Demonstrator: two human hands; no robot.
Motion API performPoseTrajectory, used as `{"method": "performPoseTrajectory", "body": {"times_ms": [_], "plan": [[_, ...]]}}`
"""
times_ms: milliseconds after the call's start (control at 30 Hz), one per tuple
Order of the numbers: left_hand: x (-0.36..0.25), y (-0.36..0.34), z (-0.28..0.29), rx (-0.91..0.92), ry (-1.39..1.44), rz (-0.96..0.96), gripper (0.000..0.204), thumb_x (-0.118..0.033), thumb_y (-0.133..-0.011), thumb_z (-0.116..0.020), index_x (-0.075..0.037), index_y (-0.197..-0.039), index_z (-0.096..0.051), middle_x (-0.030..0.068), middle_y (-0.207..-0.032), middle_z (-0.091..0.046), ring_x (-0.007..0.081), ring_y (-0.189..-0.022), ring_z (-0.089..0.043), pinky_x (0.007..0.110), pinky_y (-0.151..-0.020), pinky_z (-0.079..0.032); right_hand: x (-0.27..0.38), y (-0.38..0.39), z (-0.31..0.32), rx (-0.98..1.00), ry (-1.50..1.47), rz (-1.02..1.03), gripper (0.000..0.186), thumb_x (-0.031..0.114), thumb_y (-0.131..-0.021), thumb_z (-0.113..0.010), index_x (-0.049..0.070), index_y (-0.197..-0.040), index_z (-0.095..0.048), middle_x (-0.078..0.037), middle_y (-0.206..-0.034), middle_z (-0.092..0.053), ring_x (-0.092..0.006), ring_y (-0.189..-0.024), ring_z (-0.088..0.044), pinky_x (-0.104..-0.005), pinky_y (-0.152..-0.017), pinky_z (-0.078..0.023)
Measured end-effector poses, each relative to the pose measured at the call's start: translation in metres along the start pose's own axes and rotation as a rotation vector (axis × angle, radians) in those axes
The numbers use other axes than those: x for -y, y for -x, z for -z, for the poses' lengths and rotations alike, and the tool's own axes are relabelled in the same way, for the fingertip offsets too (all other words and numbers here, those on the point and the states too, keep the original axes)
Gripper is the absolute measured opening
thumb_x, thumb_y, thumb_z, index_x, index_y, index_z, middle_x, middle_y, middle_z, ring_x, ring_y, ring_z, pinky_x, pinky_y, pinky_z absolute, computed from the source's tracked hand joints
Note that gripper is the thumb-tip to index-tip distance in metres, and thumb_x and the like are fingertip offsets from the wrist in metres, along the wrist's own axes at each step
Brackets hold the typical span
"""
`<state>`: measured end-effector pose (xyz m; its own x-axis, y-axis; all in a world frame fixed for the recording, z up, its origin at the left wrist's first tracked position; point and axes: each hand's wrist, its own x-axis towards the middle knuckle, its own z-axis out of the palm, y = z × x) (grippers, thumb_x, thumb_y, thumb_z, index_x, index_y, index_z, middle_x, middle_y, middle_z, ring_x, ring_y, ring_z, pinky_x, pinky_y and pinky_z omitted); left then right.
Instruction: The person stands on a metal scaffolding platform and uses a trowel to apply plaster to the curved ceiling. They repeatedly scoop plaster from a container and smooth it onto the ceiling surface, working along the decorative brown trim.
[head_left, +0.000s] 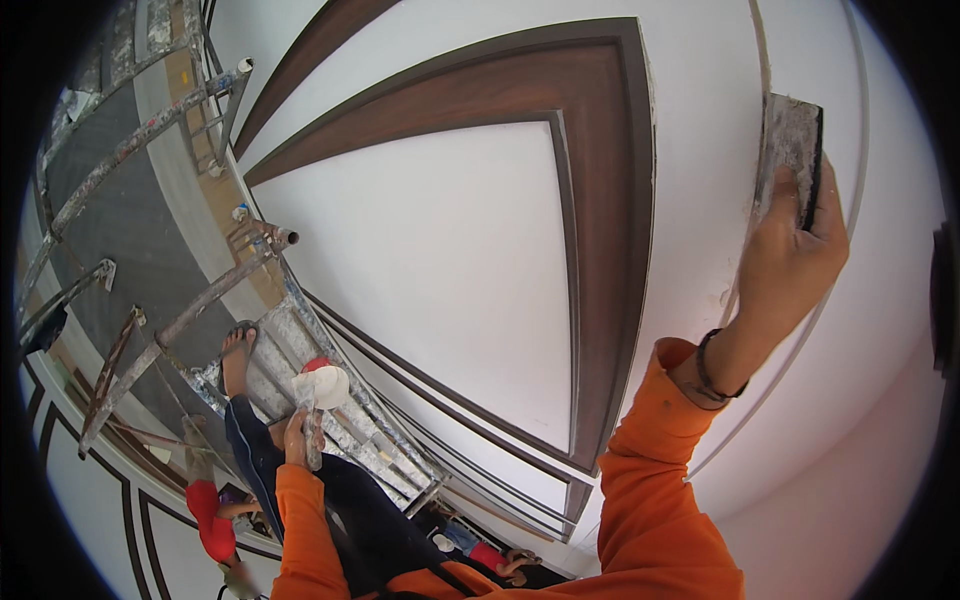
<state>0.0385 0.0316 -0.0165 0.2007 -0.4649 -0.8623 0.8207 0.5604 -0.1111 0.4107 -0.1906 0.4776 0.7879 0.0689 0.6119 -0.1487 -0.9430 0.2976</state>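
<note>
My right hand point(790, 245), raised at the upper right, is closed around a flat rectangular grey block point(795, 135), plaster-smeared and with a black edge. My thumb lies on its face, and the block is up against the white wall trim point(757, 60). Lower down, in front of my dark trousers, my left hand point(294, 438) is closed on a narrow greyish, smeared tool point(313, 445) whose kind I cannot make out. Just beyond it is a rounded white thing point(328, 386) with a red part; whether they touch is unclear.
My sandalled foot point(238, 352) is on a paint-spattered scaffold platform point(290, 345). Scaffold pipes point(215, 290) cross the left side. Below, a person in red point(208, 515) stands at lower left; another person point(488, 556) is at the bottom. A brown-framed white panel point(450, 250) fills the middle.
</note>
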Motion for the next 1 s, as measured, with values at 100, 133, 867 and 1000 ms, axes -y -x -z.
{"method": "performPoseTrajectory", "body": {"times_ms": [100, 133, 867, 1000], "plan": [[0.006, -0.009, 0.006, 0.053, 0.026, 0.010, 0.033, -0.031, -0.095, -0.047, 0.000, -0.096, -0.059, 0.0046, -0.064, -0.058, 0.0148, -0.034, -0.043, 0.027, -0.032, -0.041, 0.002, -0.006, 0.009, 0.047, 0.041, -0.040, 0.029, 0.007, -0.090, -0.059, -0.002, -0.117, -0.065, -0.010, -0.089, -0.070, -0.0145, -0.074, -0.063, -0.0262, -0.069, -0.049], [0.005, -0.009, 0.006, 0.071, 0.041, -0.005, 0.033, -0.031, -0.096, -0.047, 0.000, -0.095, -0.059, 0.0047, -0.064, -0.058, 0.0148, -0.033, -0.043, 0.027, -0.032, -0.041, 0.002, -0.005, 0.007, 0.059, 0.051, -0.056, 0.029, 0.009, -0.090, -0.060, -0.002, -0.117, -0.065, -0.009, -0.088, -0.069, -0.0139, -0.073, -0.062, -0.0255, -0.068, -0.048], [0.004, 0.000, -0.007, -0.046, 0.025, -0.056, 0.029, -0.025, -0.092, -0.057, 0.004, -0.089, -0.060, 0.0098, -0.063, -0.060, 0.0180, -0.036, -0.049, 0.027, -0.032, -0.040, -0.006, 0.020, 0.038, 0.031, -0.046, -0.063, 0.026, 0.000, -0.089, -0.060, -0.005, -0.114, -0.065, -0.012, -0.091, -0.070, -0.0141, -0.082, -0.065, -0.0253, -0.076, -0.050], [0.006, -0.001, -0.004, 0.020, 0.062, -0.054, 0.030, -0.026, -0.092, -0.055, 0.004, -0.089, -0.061, 0.0109, -0.067, -0.062, 0.0174, -0.036, -0.048, 0.026, -0.031, -0.040, -0.008, 0.034, 0.039, 0.021, -0.087, -0.161, 0.025, -0.001, -0.089, -0.060, -0.006, -0.114, -0.065, -0.013, -0.096, -0.070, -0.0160, -0.085, -0.065, -0.0276, -0.079, -0.051]]}}
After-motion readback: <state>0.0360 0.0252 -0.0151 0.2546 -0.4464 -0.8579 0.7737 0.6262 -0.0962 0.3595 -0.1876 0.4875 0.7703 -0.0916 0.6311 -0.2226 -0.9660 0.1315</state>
